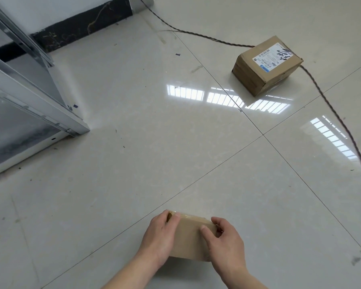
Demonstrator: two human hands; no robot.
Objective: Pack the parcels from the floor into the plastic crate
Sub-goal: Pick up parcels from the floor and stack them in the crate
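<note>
Small brown parcel (191, 236), low and near us over the tiled floor (133, 163), is held at both ends: our left hand (158, 236) and right hand (223, 243) curl their fingers onto its taped cardboard. We judge it light and stiff, though the tape looks slippery. A larger labelled parcel (267, 65) sits well apart; no crate shows.

Label print (269, 57) too small
</note>
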